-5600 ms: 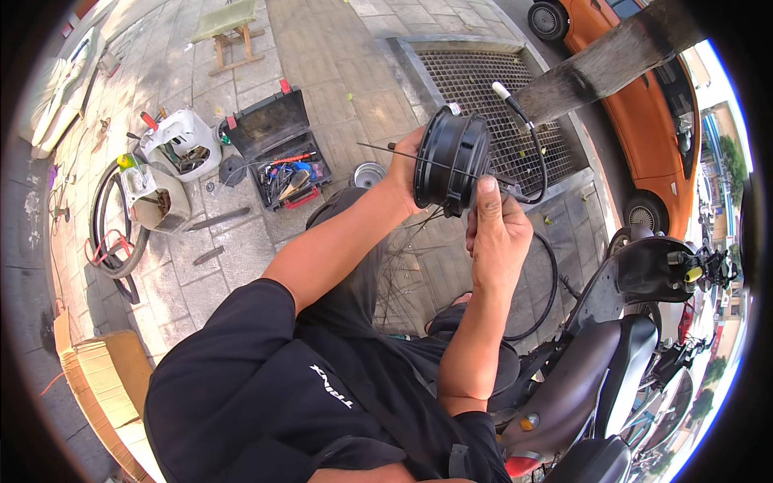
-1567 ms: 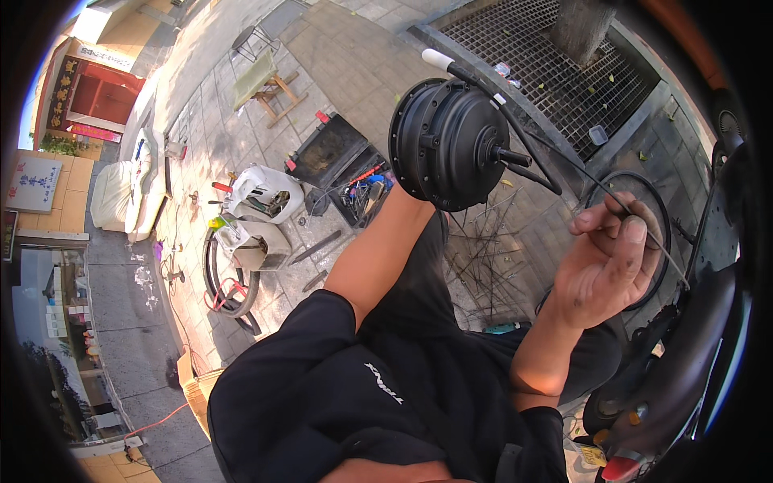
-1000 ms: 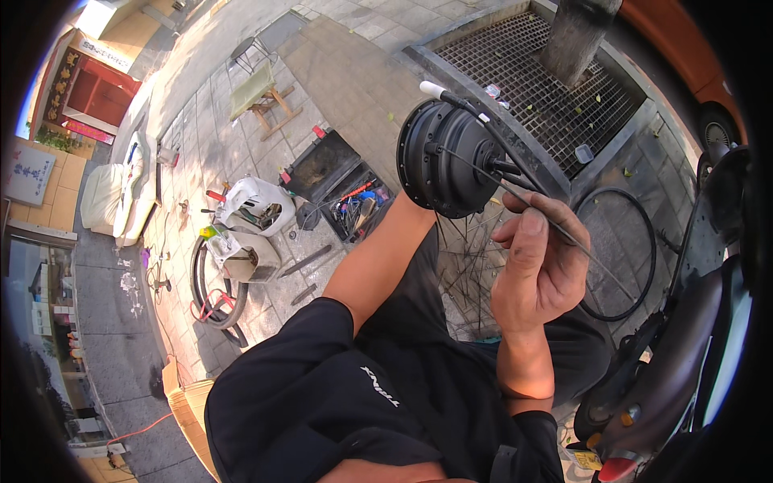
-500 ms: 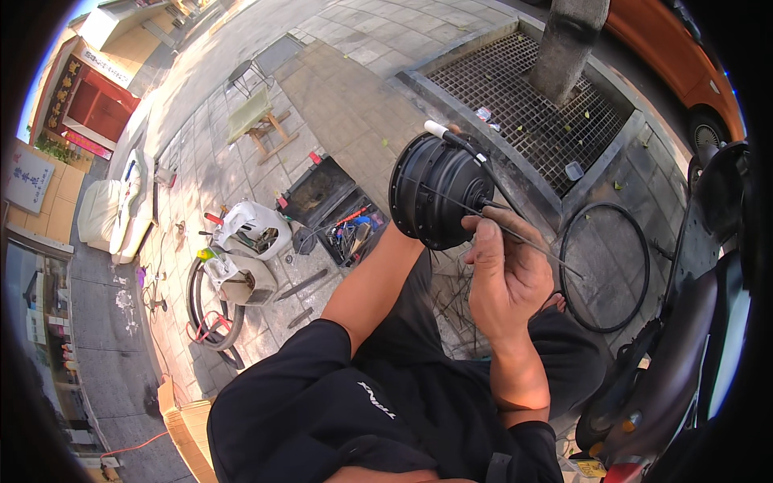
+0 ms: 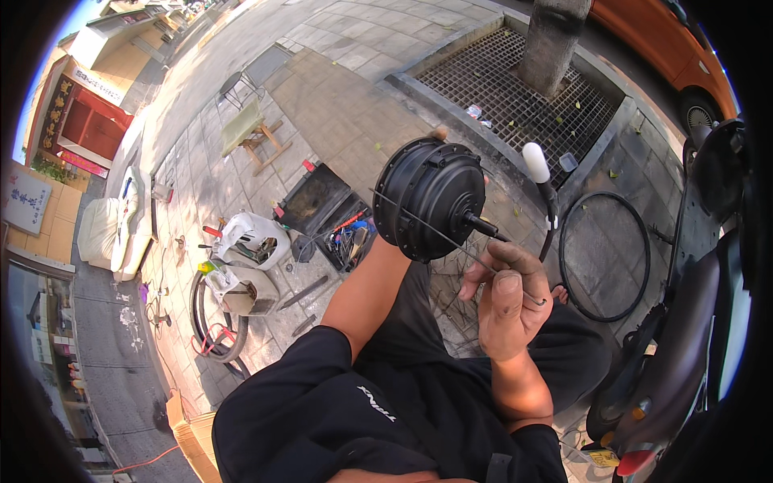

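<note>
Presently the black wheel hub (image 5: pixel 432 203) hangs in front of the left hand (image 5: pixel 440 133), which holds it from behind and is mostly hidden. Lower and to its right, the right hand (image 5: pixel 514 302) pinches a thin spoke (image 5: pixel 463 250) slanting across the hub.

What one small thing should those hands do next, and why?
Probably the right hand should ease the thin rod a little further along the black hub: the rod's bent end sits at that hand, while its other end reaches the hub's far rim.
</note>
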`<action>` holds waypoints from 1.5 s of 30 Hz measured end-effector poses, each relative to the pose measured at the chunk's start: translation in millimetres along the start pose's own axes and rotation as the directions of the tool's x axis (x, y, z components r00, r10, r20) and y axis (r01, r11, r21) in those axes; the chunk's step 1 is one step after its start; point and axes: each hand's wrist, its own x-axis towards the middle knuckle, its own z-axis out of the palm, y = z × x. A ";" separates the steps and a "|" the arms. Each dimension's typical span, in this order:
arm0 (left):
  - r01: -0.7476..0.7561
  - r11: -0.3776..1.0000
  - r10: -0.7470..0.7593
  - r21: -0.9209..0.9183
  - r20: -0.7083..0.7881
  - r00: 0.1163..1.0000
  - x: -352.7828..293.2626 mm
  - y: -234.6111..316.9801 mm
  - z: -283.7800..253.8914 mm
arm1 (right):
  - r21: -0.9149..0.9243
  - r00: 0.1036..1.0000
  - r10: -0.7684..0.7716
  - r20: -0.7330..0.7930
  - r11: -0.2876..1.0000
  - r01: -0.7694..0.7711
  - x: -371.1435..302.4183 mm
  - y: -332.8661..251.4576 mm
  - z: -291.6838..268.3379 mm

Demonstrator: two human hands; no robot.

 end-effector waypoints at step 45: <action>-0.114 0.948 0.122 0.297 -0.011 0.992 -0.4 -18.5 21.7 | -0.654 0.649 0.087 0.756 0.041 0.756 102.6 -16.1 59.0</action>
